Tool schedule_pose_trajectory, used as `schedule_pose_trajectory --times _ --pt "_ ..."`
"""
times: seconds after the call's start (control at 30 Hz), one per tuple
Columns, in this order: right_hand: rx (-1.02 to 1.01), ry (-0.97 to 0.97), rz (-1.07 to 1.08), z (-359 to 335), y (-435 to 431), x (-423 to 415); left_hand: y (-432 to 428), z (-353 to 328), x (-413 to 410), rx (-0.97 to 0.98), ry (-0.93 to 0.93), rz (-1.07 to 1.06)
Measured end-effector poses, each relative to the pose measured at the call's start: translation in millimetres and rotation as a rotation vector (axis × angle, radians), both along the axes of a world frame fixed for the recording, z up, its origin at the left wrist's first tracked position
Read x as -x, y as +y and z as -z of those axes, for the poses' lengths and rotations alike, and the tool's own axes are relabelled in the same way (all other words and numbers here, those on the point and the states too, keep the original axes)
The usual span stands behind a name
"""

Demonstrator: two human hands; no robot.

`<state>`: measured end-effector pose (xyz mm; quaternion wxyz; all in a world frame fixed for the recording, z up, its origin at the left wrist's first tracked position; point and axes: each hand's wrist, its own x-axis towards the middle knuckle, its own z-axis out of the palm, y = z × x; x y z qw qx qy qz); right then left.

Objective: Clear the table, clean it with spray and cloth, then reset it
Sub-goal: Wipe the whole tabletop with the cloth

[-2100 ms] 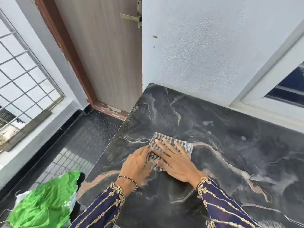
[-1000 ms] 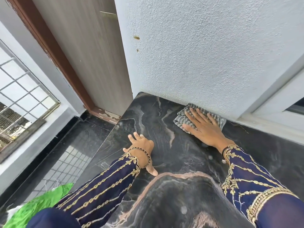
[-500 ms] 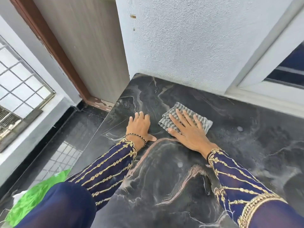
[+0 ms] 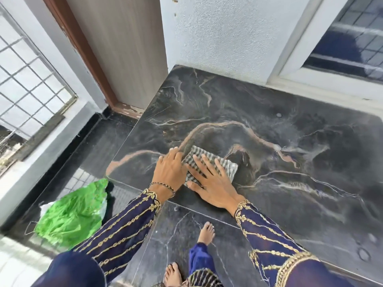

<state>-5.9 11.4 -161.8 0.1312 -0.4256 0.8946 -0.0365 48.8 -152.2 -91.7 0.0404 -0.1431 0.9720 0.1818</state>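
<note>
A grey checked cloth [image 4: 227, 165] lies folded flat on the black marble table [image 4: 290, 141], near the table's front left corner. My right hand [image 4: 211, 181] presses flat on the cloth with fingers spread. My left hand [image 4: 169, 169] rests on the table right beside it, its fingers touching the cloth's left edge. The tabletop carries nothing else, only a few small pale spots.
A green plastic bag [image 4: 72, 214] lies on the dark floor left of the table. A wooden door [image 4: 124, 48] and a white wall [image 4: 228, 34] stand behind, with a window [image 4: 348, 38] at the right. My bare feet [image 4: 205, 233] stand by the table's front edge.
Both hands and the cloth have slid back from the middle of the table toward its front left edge. My left hand has closed in against the cloth.
</note>
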Motion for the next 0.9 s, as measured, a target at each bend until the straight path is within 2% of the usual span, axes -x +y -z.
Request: schedule_pose_trajectory --times 0.23,0.4,0.63,0.9 --pt "0.006 0.038 -0.126 0.5 33.0 -60.4 14.5 -6.9 -21.4 0.002 0.027 0.022" --pt "-0.008 0.032 -0.156 0.7 74.6 -68.7 30.9 -1.1 -15.9 -0.018 -0.026 0.072" --pt "0.001 -0.043 -0.153 -1.5 88.5 -31.6 50.0 17.8 7.5 -0.043 -0.044 0.166" --pt "0.017 -0.032 -0.052 1.7 94.0 85.0 66.2 26.8 77.0 -0.1 0.002 0.148"
